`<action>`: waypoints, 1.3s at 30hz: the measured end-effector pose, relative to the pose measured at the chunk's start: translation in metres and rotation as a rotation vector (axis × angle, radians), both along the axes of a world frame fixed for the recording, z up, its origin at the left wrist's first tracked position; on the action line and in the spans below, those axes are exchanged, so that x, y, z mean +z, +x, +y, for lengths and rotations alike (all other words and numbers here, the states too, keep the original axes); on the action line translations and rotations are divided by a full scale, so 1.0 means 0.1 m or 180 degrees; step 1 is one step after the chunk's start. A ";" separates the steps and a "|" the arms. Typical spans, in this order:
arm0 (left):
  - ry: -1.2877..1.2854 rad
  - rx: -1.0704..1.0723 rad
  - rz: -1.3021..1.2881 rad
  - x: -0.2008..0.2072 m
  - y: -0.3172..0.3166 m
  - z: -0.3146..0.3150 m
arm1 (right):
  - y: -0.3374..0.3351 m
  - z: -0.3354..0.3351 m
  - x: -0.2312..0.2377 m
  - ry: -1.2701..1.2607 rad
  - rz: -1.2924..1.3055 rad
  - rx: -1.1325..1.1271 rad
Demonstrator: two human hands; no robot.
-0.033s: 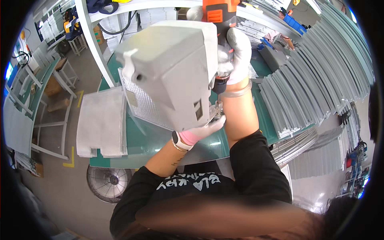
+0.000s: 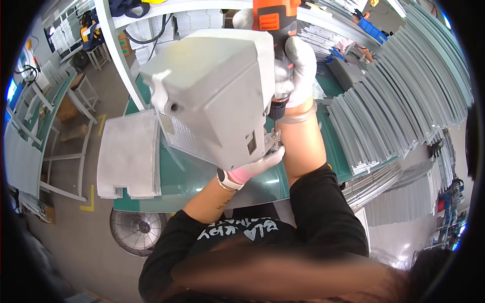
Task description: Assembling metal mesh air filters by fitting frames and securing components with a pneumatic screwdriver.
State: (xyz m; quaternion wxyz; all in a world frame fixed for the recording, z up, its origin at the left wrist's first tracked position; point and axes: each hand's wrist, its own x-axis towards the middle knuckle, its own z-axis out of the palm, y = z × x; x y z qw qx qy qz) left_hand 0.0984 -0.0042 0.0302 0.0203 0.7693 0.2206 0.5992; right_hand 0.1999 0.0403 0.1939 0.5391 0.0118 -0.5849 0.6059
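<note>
A large grey box-shaped housing with a round hole and a rectangular slot is held up at an angle over the green table. My left hand, in a white glove with a pink cuff, grips its lower edge, the other fingers hidden behind it. A small shiny fitting sits at the housing's edge by my left fingertips. My gloved right hand is wrapped around an orange and black power drill, its chuck pointing down toward the fitting. A mesh-textured silver panel shows partly behind the housing.
A stack of pale flat panels lies at the table's left. Rows of grey panels stand closely packed at the right. A white shelf frame rises at the back left, and a floor fan is below the table edge.
The housing has tilted and shifted slightly down and left. The drill has moved a little left, and less of its bit shows above the fitting. Both hands keep their grips.
</note>
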 end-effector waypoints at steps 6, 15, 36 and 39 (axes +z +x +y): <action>0.0059 -0.0009 0.0081 0.13 -0.05 -0.10 | 0.02 0.02 -0.08 -0.0002 0.0241 0.0772; -0.0026 -0.0064 -0.0083 0.03 -0.07 -0.16 | 0.19 0.09 -0.13 -0.0055 0.0719 0.1470; -0.0200 0.0771 0.2597 -0.74 -1.67 -1.01 | 0.03 -0.60 0.13 0.0014 0.0272 -0.1213; -0.0235 0.1929 0.1738 -0.47 -1.31 -0.48 | -0.05 -0.77 0.12 -0.0065 0.0327 -0.1560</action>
